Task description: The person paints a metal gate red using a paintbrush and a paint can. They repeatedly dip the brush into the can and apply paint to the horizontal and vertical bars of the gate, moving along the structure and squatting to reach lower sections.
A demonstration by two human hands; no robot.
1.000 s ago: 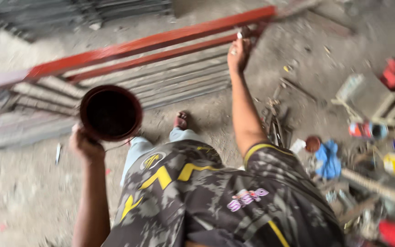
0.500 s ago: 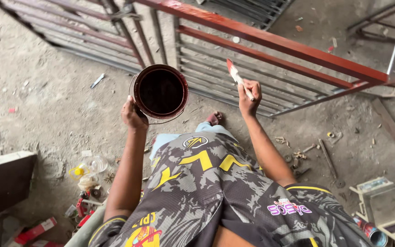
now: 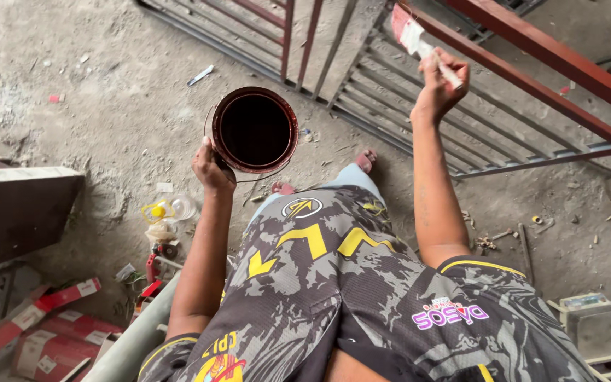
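Note:
My left hand (image 3: 211, 165) grips the rim of a round paint can (image 3: 254, 129), dark red inside and out, held out over the concrete floor. My right hand (image 3: 441, 86) is raised and closed on the pale handle of a paintbrush (image 3: 419, 39) whose red-stained bristles point up and left, close to a red-painted bar (image 3: 532, 53) of a metal grille. The grille (image 3: 390, 92) lies flat on the floor, part red, part bare grey. A camouflage-pattern shirt with yellow chevrons fills the lower view.
A dark box or bench (image 3: 15, 205) stands at the left. Red cardboard cartons (image 3: 51, 332) lie at lower left, with a clear bottle with a yellow cap (image 3: 164, 210) and small tools nearby. A grey block (image 3: 592, 322) sits at lower right. A bare foot (image 3: 365, 159) shows by the grille.
The view has swung, so the grille now lies at the upper right. My right hand has lifted the brush higher towards the red bar. The can stays in my left hand.

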